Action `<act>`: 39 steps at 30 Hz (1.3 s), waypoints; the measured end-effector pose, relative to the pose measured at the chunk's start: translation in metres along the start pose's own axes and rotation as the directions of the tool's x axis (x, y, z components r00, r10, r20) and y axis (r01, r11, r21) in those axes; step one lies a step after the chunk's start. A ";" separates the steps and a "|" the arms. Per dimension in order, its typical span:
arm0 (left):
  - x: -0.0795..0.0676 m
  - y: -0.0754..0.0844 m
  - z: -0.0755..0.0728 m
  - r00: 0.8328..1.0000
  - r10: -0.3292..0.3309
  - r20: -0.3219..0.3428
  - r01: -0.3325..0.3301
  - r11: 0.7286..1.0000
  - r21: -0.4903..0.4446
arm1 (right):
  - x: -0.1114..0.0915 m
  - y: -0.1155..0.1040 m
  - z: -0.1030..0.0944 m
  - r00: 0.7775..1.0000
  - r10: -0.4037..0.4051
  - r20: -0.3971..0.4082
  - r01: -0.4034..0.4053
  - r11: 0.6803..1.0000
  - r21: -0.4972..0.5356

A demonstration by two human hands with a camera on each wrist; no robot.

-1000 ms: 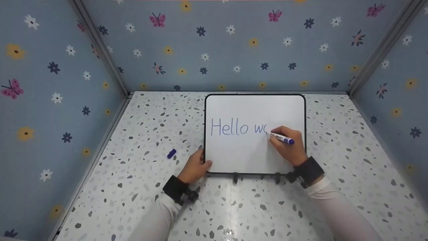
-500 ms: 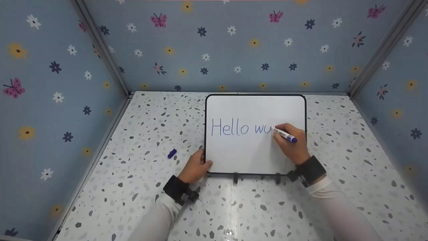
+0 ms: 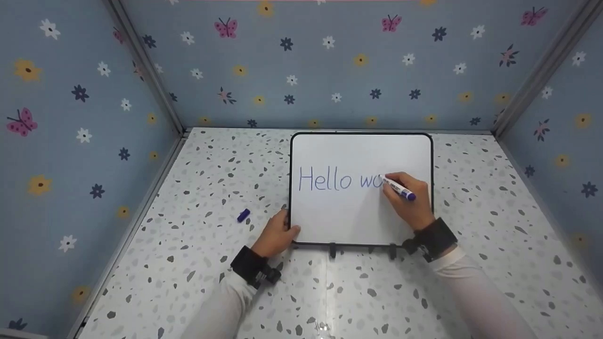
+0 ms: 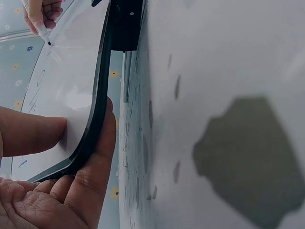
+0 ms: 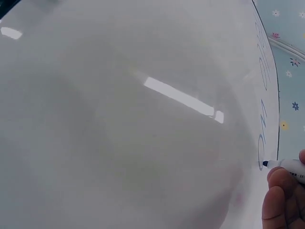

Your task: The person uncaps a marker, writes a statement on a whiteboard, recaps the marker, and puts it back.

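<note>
A black-framed whiteboard [image 3: 339,216] bears the blue handwriting "Hello wo" [image 3: 325,179]. My left hand [image 3: 274,234] grips its lower left corner; in the left wrist view the thumb [image 4: 38,133] lies on the writing face and fingers [image 4: 97,171] are behind the frame. In my right hand [image 3: 412,202] a white marker with a blue end [image 3: 399,187] is pinched, tilted, at the letter "o". The right wrist view shows its dark tip [image 5: 266,164] at the edge of that "o". A blue marker cap [image 3: 243,215] lies on the table, left of the board.
The speckled white table [image 3: 202,282] extends around the board. Patterned blue panels [image 3: 330,61] stand at the back and both sides. Small black feet [image 3: 333,250] project from the board's lower edge. Each wrist wears a black strap with a camera [image 3: 249,266].
My right hand has moved slightly right, then back a little left, and the curved stroke after "w" has become a closed "o". My left hand keeps its grip on the board.
</note>
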State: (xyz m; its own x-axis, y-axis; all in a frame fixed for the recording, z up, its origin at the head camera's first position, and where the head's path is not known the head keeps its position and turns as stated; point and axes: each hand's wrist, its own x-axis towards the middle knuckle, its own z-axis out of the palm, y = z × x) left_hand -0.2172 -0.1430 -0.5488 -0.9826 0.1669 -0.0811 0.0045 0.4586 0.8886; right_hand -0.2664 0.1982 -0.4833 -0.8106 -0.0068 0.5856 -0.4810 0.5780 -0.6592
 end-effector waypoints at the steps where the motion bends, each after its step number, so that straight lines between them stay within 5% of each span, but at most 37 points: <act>1: 0.000 0.000 0.000 1.000 -0.001 0.001 0.001 1.000 -0.001 | 0.000 0.000 0.000 1.000 0.001 0.005 -0.001 1.000 0.002; 15: -0.001 -0.001 -0.001 0.999 0.052 0.001 -0.052 0.998 -0.027 | 0.001 -0.001 -0.001 0.998 -0.013 0.061 0.013 1.000 0.006; 27: -0.001 -0.001 -0.001 1.000 0.028 0.003 -0.028 0.999 -0.027 | -0.002 0.012 -0.013 0.998 -0.054 -0.030 0.054 0.999 -0.008; 39: -0.002 0.004 -0.001 0.999 0.039 -0.003 -0.039 0.998 -0.051 | -0.001 0.012 -0.013 0.999 -0.036 -0.026 0.035 0.999 -0.014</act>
State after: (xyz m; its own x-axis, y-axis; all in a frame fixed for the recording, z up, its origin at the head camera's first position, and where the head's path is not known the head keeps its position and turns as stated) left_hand -0.2156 -0.1427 -0.5449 -0.9822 0.1821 -0.0452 0.0334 0.4067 0.9130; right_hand -0.2669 0.2157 -0.4854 -0.7840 -0.0064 0.6207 -0.5046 0.5891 -0.6312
